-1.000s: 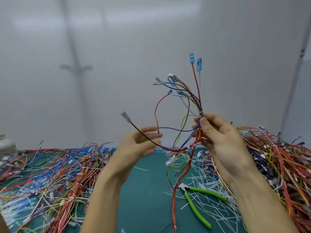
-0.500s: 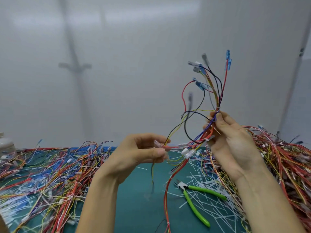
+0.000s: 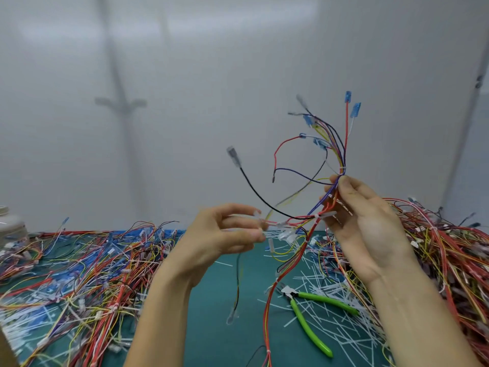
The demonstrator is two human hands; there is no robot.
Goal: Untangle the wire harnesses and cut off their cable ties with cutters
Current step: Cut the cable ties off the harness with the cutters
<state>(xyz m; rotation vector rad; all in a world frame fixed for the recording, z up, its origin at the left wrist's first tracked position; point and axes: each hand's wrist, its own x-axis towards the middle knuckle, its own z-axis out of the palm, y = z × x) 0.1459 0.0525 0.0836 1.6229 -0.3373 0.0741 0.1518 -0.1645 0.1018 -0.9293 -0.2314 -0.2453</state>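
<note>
I hold one wire harness (image 3: 332,152) up in the air above the green mat. My right hand (image 3: 362,223) pinches its bundle just under a white cable tie (image 3: 342,169), and the blue-tipped wires fan upward from there. My left hand (image 3: 225,237) grips the clear connector ends of a side branch. A black wire with a clear terminal (image 3: 234,156) sticks out to the upper left. The rest of the harness hangs down as a red strand (image 3: 267,311) to the mat. Green-handled cutters (image 3: 309,319) lie on the mat below my right hand, untouched.
A heap of tangled harnesses (image 3: 79,274) covers the mat's left side and another heap (image 3: 449,255) fills the right. Cut white tie scraps (image 3: 341,313) litter the mat around the cutters. A white jar (image 3: 10,226) stands at the far left. A pale wall rises behind.
The black wire with the clear terminal has swung out to the upper left. My left hand has stayed on the connector ends, and my right hand keeps its grip on the bundle.
</note>
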